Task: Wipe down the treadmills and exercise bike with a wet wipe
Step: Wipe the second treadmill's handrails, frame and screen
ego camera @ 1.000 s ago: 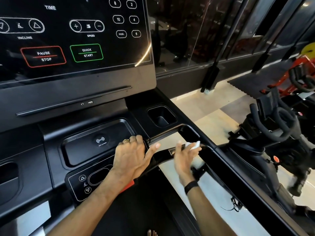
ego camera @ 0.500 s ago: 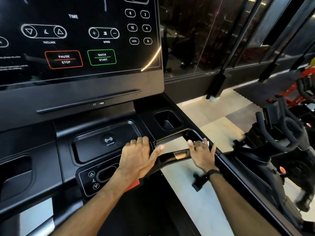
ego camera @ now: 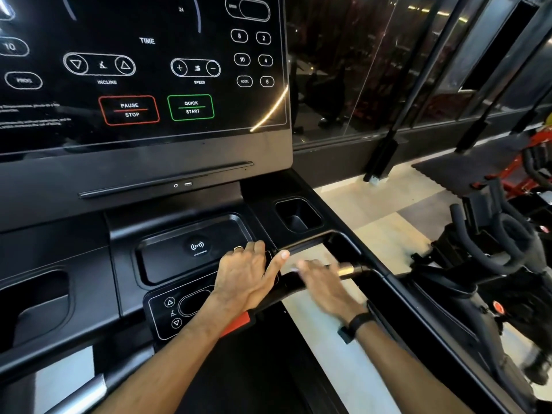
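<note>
While the person leans in over the treadmill (ego camera: pixel 209 186), both forearms reach forward from the near edge, a dark band (ego camera: pixel 357 324) round the right wrist. Just past that, the left hand (ego camera: pixel 248 279) rests flat on the console, fingers straight and thumb spread toward the handle bar (ego camera: pixel 298 282); it grips nothing and looks planted there to steady the body. Beside it the right hand (ego camera: pixel 324 282) lies over the bar, smeared by motion, fingers fairly straight. I cannot tell how it holds anything. A pale sliver at its fingertips may be the wet wipe (ego camera: pixel 294 268), though it is too blurred to be sure. My guess is the wipe sits under the palm so it can rub along the bar.

Compared with 0.5 s ago, the right hand has slid inward along the bar toward the left thumb, uncovering the metal sensor strip (ego camera: pixel 348 268) it then sat beside. The left hand has not shifted.

Farther on are the charging tray (ego camera: pixel 167 264), the cup pocket (ego camera: pixel 295 218) and the dark screen (ego camera: pixel 143 70). Off right, across pale floor, stands the exercise bike (ego camera: pixel 493 252), not yet touched.
</note>
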